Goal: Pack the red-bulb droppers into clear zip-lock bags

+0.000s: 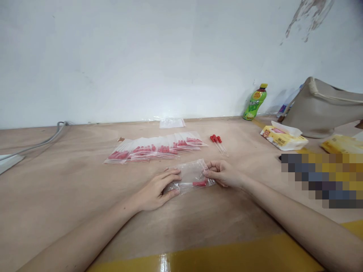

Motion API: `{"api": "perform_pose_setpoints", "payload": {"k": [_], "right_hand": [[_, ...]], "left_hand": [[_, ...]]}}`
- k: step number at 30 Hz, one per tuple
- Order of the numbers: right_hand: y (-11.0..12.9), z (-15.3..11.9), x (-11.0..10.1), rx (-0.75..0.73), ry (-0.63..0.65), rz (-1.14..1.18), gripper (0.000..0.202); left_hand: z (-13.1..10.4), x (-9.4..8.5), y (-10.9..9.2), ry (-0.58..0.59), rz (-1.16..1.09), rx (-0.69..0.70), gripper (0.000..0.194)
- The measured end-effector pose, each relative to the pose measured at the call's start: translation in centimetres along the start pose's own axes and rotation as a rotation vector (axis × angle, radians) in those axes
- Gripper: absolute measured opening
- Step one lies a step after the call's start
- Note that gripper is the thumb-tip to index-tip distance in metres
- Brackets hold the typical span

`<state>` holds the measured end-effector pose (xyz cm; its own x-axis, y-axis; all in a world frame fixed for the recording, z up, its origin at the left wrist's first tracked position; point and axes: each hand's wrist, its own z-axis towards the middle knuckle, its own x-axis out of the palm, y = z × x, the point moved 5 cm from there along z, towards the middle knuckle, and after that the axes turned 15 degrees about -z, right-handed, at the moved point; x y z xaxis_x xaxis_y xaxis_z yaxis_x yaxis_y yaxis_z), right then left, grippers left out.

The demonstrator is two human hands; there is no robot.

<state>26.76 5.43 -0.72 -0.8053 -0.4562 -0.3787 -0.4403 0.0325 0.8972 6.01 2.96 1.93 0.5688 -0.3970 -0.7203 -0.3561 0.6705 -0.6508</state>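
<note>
A clear plastic bag lies on the table between my hands, with a red-ended dropper lengthwise in it. My left hand rests on the bag's left end, palm down with its fingers apart. At the right end, my right hand pinches the bag's edge between thumb and fingers. Behind them, several overlapping clear bags hold red-ended pieces. Loose droppers with red bulbs lie to the right of that row.
On the wooden table are a green bottle, a yellow tissue pack and a grey bag at the right. White plastic bags lie near the wall. A grey cable runs at the left.
</note>
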Motion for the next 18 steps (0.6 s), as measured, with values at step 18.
{"api": "perform_pose_setpoints", "payload": {"k": [18], "right_hand": [[-0.8, 4.7, -12.2, 0.373, -0.740, -0.827, 0.027]], "left_hand": [[-0.1, -0.9, 0.8, -0.016, -0.219, -0.128, 0.018]]}}
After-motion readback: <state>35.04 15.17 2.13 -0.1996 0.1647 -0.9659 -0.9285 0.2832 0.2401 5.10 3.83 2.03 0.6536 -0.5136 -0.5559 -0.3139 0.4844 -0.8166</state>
